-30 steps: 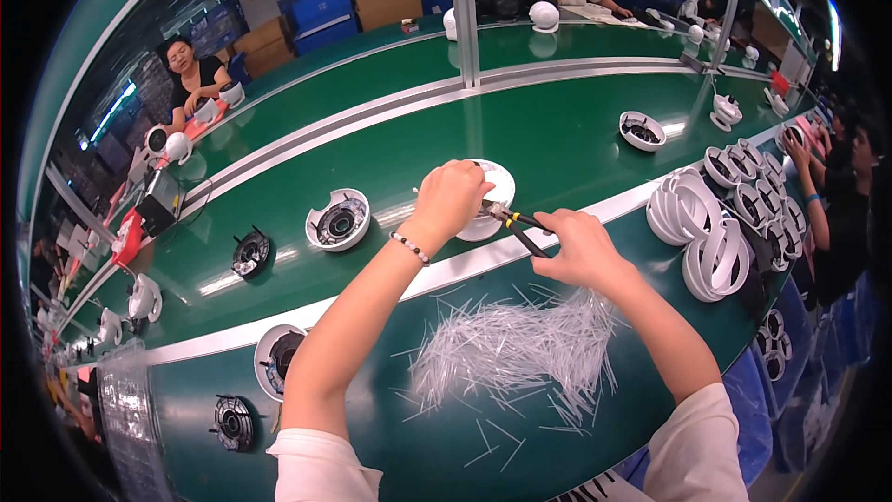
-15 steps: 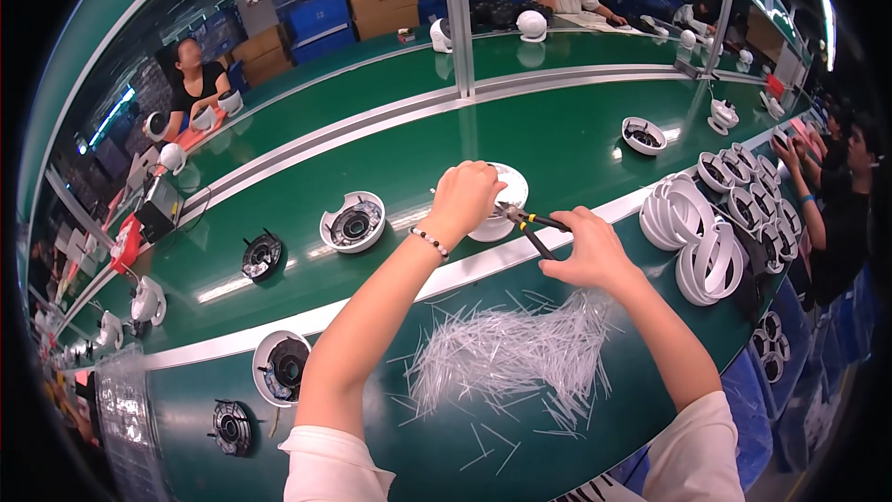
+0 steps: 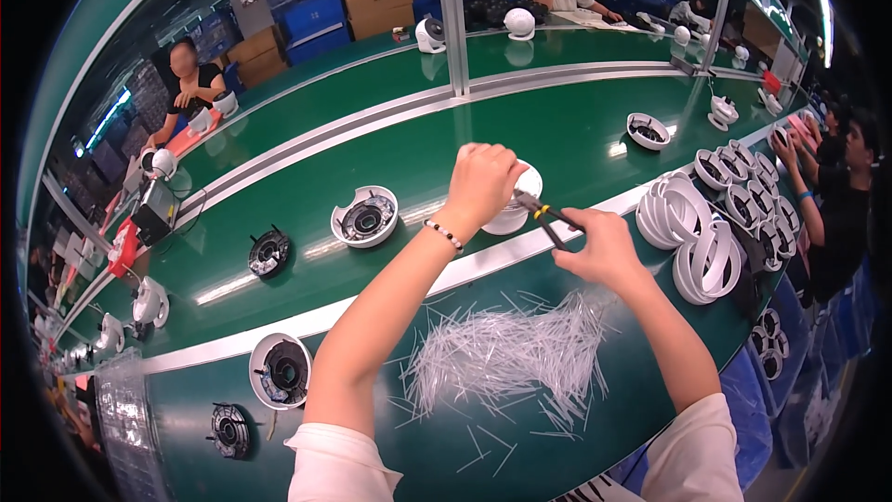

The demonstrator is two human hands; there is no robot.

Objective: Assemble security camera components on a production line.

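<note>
A white round housing [image 3: 509,219] with a domed top rests on the green conveyor belt, partly hidden behind my left hand [image 3: 481,188]. That hand is closed in a pinch at the housing's upper edge, and what its fingers grip is hidden. In my right hand [image 3: 606,246] are cutting pliers [image 3: 548,217] with black handles and yellow marks. Their jaws meet the housing close beside my left fingertips. Below my arms, a pile of thin clear plastic strips [image 3: 516,353] spreads over the green tabletop.
Left along the belt are a white bowl-shaped housing [image 3: 389,228] and a black ring part [image 3: 268,253]. Another white housing [image 3: 258,389] and black ring [image 3: 229,429] lie near my left arm. White rings [image 3: 662,214] and several housings [image 3: 743,203] crowd the right. Other people sit around the line.
The housing and the other parts on the belt have shifted slightly right. Both my hands and the pliers have moved right with the housing, my left hand also a little higher.
</note>
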